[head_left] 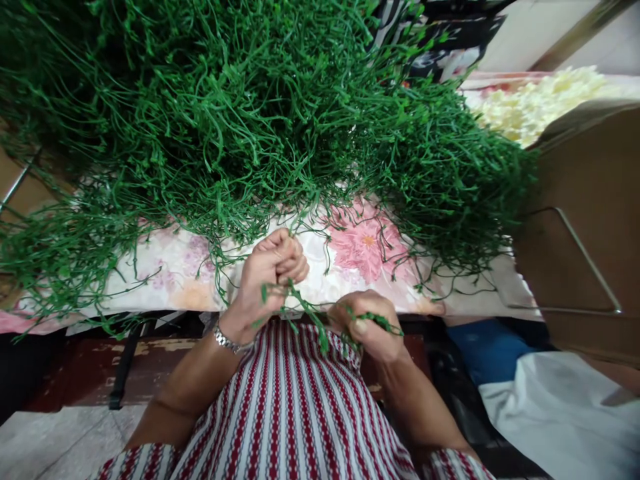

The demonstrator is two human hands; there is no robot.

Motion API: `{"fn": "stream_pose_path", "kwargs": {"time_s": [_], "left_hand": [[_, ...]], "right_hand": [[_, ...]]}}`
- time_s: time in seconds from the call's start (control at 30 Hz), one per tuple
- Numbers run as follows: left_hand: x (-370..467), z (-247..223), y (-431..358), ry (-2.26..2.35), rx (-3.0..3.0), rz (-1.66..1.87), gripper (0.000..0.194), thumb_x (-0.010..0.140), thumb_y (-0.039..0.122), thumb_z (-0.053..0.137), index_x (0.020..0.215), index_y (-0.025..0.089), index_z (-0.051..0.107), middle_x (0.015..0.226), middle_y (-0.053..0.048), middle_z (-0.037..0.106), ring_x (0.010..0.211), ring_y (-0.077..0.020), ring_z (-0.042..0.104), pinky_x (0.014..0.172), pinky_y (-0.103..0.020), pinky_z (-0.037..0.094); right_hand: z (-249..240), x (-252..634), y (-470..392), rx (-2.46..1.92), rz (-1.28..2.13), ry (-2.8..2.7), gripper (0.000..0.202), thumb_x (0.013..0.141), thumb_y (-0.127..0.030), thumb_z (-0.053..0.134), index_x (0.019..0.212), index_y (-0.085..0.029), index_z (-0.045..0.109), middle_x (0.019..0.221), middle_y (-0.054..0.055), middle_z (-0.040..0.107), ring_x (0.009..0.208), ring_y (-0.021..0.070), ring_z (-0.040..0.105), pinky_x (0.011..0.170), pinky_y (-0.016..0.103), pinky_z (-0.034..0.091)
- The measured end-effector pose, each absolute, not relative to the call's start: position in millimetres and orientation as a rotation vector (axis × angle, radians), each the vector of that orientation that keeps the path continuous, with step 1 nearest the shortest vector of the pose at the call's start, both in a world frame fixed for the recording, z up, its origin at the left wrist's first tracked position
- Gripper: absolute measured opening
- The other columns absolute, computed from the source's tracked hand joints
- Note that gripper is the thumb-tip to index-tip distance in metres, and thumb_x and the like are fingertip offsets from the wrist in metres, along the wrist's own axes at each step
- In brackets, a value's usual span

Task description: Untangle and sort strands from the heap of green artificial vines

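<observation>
Both of my hands are in front of the striped shirt, at the near edge of the table. My left hand (275,267), with a metal watch band at the wrist, is closed with its fingers curled around a thin green stem. Part of that stem shows above the fingers. My right hand (373,327) is closed on several green stems (313,310), thumb pressed on top. These stems stretch across the gap towards my left palm, with small branched tips. Just beyond my hands lies a large heap of similar green stems (240,127), thin and tangled.
A floral tablecloth (310,247) covers the table. On the right stands a cardboard box (585,220) with a bent metal wire (590,267) before it. Pale yellow petal-like pieces (550,100) lie at the back right. White cloth (565,413) sits at the lower right.
</observation>
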State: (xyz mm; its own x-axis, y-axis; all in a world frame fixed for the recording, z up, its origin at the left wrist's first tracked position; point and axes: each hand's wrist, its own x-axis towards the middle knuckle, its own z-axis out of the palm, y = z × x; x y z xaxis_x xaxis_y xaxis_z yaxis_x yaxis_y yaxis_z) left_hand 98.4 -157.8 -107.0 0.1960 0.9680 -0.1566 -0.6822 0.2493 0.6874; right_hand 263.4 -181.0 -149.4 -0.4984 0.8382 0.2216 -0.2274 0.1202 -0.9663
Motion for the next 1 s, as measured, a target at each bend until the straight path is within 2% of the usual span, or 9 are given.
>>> {"fn": "stream_pose_path", "kwargs": {"time_s": [0.13, 0.23, 0.3, 0.33, 0.4, 0.5, 0.67, 0.8, 1.0], "left_hand": [[99, -109, -156, 0.780, 0.800, 1.164, 0.022, 0.076, 0.027, 0.064, 0.062, 0.015, 0.053, 0.049, 0.003, 0.048, 0.042, -0.0063, 0.042, 0.045, -0.019, 0.033], [100, -110, -155, 0.917, 0.961, 1.141, 0.021, 0.078, 0.028, 0.061, 0.064, 0.013, 0.058, 0.051, 0.001, 0.054, 0.048, -0.0081, 0.047, 0.050, -0.021, 0.038], [100, -112, -155, 0.991, 1.048, 1.118, 0.022, 0.079, 0.028, 0.060, 0.062, 0.013, 0.058, 0.053, 0.000, 0.055, 0.050, -0.0088, 0.048, 0.052, -0.021, 0.038], [100, -112, -154, 1.025, 1.093, 1.111, 0.022, 0.079, 0.028, 0.059, 0.062, 0.014, 0.058, 0.055, 0.000, 0.054, 0.051, -0.0088, 0.047, 0.052, -0.021, 0.038], [102, -113, -153, 1.092, 1.186, 1.113, 0.023, 0.079, 0.028, 0.058, 0.060, 0.014, 0.056, 0.057, 0.001, 0.051, 0.053, -0.0086, 0.046, 0.052, -0.021, 0.036], [105, -112, -150, 1.162, 1.294, 1.107, 0.024, 0.079, 0.027, 0.057, 0.059, 0.015, 0.054, 0.058, 0.002, 0.046, 0.053, -0.0078, 0.042, 0.051, -0.022, 0.032], [111, -104, -148, 1.238, 1.482, 1.103, 0.027, 0.079, 0.021, 0.054, 0.054, 0.015, 0.047, 0.054, 0.004, 0.039, 0.052, -0.0073, 0.035, 0.051, -0.022, 0.029], [113, -100, -150, 1.209, 1.657, 1.148, 0.026, 0.079, 0.017, 0.053, 0.055, 0.015, 0.045, 0.056, 0.004, 0.037, 0.055, -0.0072, 0.036, 0.054, -0.022, 0.029], [112, -100, -147, 1.152, 1.538, 1.193, 0.023, 0.080, 0.020, 0.055, 0.058, 0.015, 0.050, 0.056, 0.004, 0.041, 0.054, -0.0074, 0.039, 0.053, -0.021, 0.032]], "right_hand": [[-142, 284, -162, -0.813, 1.131, -1.678, 0.028, 0.086, -0.037, 0.048, 0.065, -0.018, 0.047, 0.066, 0.002, 0.045, 0.064, 0.0139, 0.048, 0.059, 0.029, 0.041], [-128, 304, -148, -0.979, 0.769, -1.781, 0.021, 0.086, -0.030, 0.050, 0.070, -0.017, 0.052, 0.097, 0.010, 0.054, 0.091, 0.0198, 0.052, 0.079, 0.036, 0.043], [-120, 312, -146, -1.024, 0.627, -1.764, 0.017, 0.087, -0.029, 0.049, 0.074, -0.018, 0.053, 0.114, 0.011, 0.052, 0.101, 0.0219, 0.051, 0.083, 0.037, 0.043], [-116, 313, -147, -1.031, 0.607, -1.770, 0.016, 0.087, -0.028, 0.048, 0.076, -0.018, 0.054, 0.113, 0.011, 0.053, 0.099, 0.0212, 0.053, 0.081, 0.035, 0.044], [-111, 307, -153, -1.063, 0.642, -1.838, 0.016, 0.089, -0.027, 0.046, 0.078, -0.018, 0.054, 0.094, 0.008, 0.059, 0.083, 0.0166, 0.056, 0.071, 0.029, 0.044], [-108, 289, -162, -1.150, 0.739, -1.986, 0.016, 0.089, -0.026, 0.046, 0.078, -0.017, 0.053, 0.066, 0.000, 0.053, 0.059, 0.0100, 0.049, 0.057, 0.023, 0.038], [-106, 272, -159, -1.180, 0.953, -2.054, 0.020, 0.089, -0.033, 0.047, 0.083, -0.015, 0.055, 0.067, -0.001, 0.053, 0.059, 0.0080, 0.047, 0.058, 0.020, 0.037], [-112, 271, -152, -1.201, 1.108, -2.021, 0.023, 0.082, -0.037, 0.056, 0.089, -0.015, 0.055, 0.074, -0.001, 0.055, 0.068, 0.0100, 0.049, 0.063, 0.019, 0.039], [-124, 264, -160, -1.249, 1.262, -1.989, 0.010, 0.080, -0.025, 0.054, 0.080, -0.015, 0.057, 0.068, -0.002, 0.053, 0.062, 0.0090, 0.046, 0.060, 0.020, 0.037]]}}
